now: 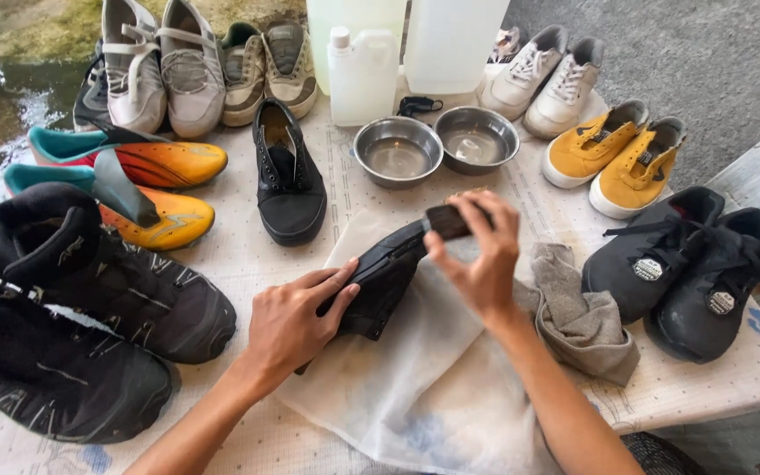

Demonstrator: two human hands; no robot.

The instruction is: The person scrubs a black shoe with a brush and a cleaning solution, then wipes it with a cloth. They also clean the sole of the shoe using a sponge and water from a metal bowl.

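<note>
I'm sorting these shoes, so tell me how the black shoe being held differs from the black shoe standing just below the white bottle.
The held black shoe lies tipped on its side on a white cloth, gripped by the left hand, while the right hand presses a dark brush to it. The standing black shoe sits upright on the table, untouched, its opening and laces showing. Both are black and low-cut.
</note>
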